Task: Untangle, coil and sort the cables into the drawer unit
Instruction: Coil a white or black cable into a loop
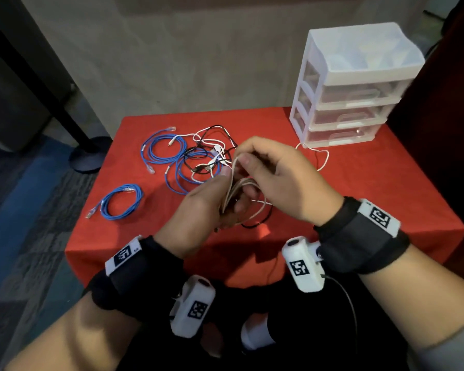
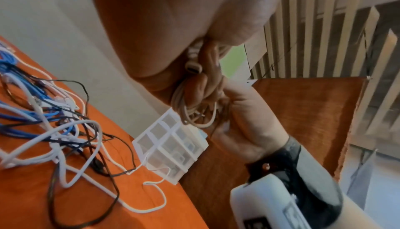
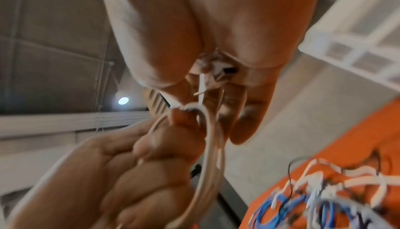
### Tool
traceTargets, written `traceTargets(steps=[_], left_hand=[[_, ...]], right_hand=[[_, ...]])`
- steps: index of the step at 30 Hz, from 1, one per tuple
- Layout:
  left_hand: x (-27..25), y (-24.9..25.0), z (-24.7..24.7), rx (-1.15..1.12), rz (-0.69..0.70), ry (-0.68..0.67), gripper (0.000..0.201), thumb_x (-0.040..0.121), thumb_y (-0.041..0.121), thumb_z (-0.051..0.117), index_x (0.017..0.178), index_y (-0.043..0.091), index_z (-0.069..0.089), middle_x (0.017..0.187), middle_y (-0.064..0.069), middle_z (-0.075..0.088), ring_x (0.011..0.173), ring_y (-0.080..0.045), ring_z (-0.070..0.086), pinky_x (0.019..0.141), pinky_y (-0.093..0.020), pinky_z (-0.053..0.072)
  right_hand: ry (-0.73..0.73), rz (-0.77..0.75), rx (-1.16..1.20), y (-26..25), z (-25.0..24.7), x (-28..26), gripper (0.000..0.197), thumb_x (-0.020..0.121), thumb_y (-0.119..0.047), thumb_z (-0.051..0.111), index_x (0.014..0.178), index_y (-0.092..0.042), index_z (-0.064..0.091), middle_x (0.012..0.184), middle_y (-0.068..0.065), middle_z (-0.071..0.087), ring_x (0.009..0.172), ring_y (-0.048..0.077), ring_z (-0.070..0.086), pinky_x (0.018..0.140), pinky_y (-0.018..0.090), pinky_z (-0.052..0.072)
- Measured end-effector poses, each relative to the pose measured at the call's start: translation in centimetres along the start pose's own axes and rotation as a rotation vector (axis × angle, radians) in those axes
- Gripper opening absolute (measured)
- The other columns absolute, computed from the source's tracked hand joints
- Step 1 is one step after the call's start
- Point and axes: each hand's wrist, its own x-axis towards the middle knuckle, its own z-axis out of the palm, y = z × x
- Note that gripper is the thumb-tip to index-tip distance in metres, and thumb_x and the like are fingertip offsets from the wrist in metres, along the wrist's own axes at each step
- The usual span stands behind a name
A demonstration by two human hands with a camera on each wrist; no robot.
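Observation:
My left hand (image 1: 220, 199) grips a small coil of white cable (image 1: 237, 187) above the red table's front middle. My right hand (image 1: 255, 162) pinches the top loop of that coil with curled fingers. In the left wrist view the coil (image 2: 190, 111) hangs from my fingers, a plug end (image 2: 193, 67) sticking out. In the right wrist view the white cable (image 3: 207, 140) arcs between both hands. A tangle of blue, white and black cables (image 1: 201, 159) lies behind the hands. The white drawer unit (image 1: 354, 87) stands at the back right, drawers closed.
A coiled blue cable (image 1: 121, 200) lies at the table's front left and another blue coil (image 1: 162, 145) further back. A white cable end (image 1: 319, 156) trails in front of the drawer unit. The red tablecloth (image 1: 373, 183) is bare to the right. A black stand base (image 1: 89, 156) sits on the floor left.

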Motion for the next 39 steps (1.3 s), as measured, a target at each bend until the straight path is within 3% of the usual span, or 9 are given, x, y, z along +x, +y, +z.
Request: traceTargets(steps=[10,13,16,21,23,28,33,37,39], left_hand=[[0.4,-1.0,0.2,-0.103,0.075,0.271,0.018,0.11,0.021,0.037,0.109,0.007,0.048,0.067,-0.001,0.032,0.052,-0.01,0.025,0.048,-0.025,0.024],[0.3,-0.6,0.1,-0.17,0.071,0.276,0.017,0.11,0.018,0.036,0.104,0.009,0.049,0.066,0.001,0.032,0.049,-0.007,0.023,0.047,-0.023,0.024],[0.4,-0.2,0.2,-0.189,0.056,0.302,0.019,0.109,0.013,0.036,0.099,0.016,0.052,0.062,0.003,0.034,0.044,-0.004,0.026,0.043,-0.018,0.025],[0.7,0.5,1.1,-0.178,0.064,0.367,0.021,0.108,0.01,0.037,0.093,0.013,0.051,0.055,0.007,0.042,0.04,-0.003,0.032,0.041,-0.016,0.028],[0.7,0.8,1.4,-0.189,0.061,0.382,0.018,0.109,0.009,0.035,0.097,0.01,0.049,0.05,0.012,0.049,0.036,0.001,0.039,0.038,-0.013,0.034],[0.8,0.1,1.6,-0.115,0.088,0.428,0.012,0.109,0.013,0.039,0.103,0.007,0.048,0.049,0.013,0.052,0.038,0.001,0.042,0.04,-0.015,0.038],[1.3,-1.3,1.2,0.303,0.26,0.502,0.017,0.107,0.025,0.048,0.096,0.014,0.054,0.061,0.012,0.055,0.053,-0.002,0.048,0.055,-0.026,0.043],[1.8,-1.5,0.4,0.45,0.315,0.534,0.026,0.105,0.032,0.048,0.095,0.01,0.057,0.072,0.003,0.057,0.063,-0.01,0.048,0.059,-0.041,0.046],[2.1,-1.5,0.0,0.341,0.242,0.494,0.035,0.102,0.038,0.047,0.094,0.006,0.056,0.074,-0.006,0.056,0.065,-0.017,0.047,0.06,-0.049,0.046]], right_hand=[[0.2,0.26,0.302,2.0,2.0,-0.7,0.019,0.103,-0.013,0.055,0.097,-0.006,0.072,0.065,-0.014,0.058,0.061,0.003,0.051,0.058,0.018,0.042],[0.18,0.194,0.064,2.8,1.7,-0.6,0.018,0.1,-0.018,0.061,0.1,-0.023,0.079,0.089,-0.004,0.069,0.085,0.007,0.061,0.081,0.027,0.048],[0.134,0.136,-0.221,3.3,1.3,-0.5,0.018,0.096,-0.016,0.068,0.104,-0.026,0.08,0.086,0.001,0.062,0.081,0.009,0.057,0.078,0.031,0.046],[0.095,0.289,0.375,1.8,1.4,-1.1,0.026,0.102,-0.032,0.059,0.11,-0.014,0.077,0.104,0.003,0.078,0.095,0.014,0.071,0.096,0.042,0.055],[0.058,0.264,0.485,1.1,1.4,-1.7,0.027,0.099,-0.034,0.061,0.113,-0.016,0.074,0.106,0.001,0.077,0.095,0.011,0.069,0.092,0.031,0.053],[0.017,0.01,-0.195,2.2,1.3,-2.1,0.029,0.089,-0.008,0.065,0.112,-0.022,0.075,0.097,-0.001,0.071,0.093,0.008,0.063,0.083,0.018,0.047],[0.059,0.157,0.125,2.4,1.9,-1.8,0.021,0.081,0.008,0.057,0.084,-0.01,0.067,0.078,0.016,0.066,0.067,0.025,0.059,0.066,0.047,0.048],[0.19,0.1,-0.033,2.5,2.7,-2.0,0.015,0.075,-0.003,0.068,0.083,-0.015,0.066,0.082,-0.005,0.057,0.067,0.007,0.052,0.065,0.028,0.04],[0.204,0.13,0.1,2.2,2.8,-2.0,0.021,0.078,-0.01,0.08,0.092,-0.018,0.066,0.087,0.002,0.061,0.064,0.009,0.051,0.062,0.029,0.042]])
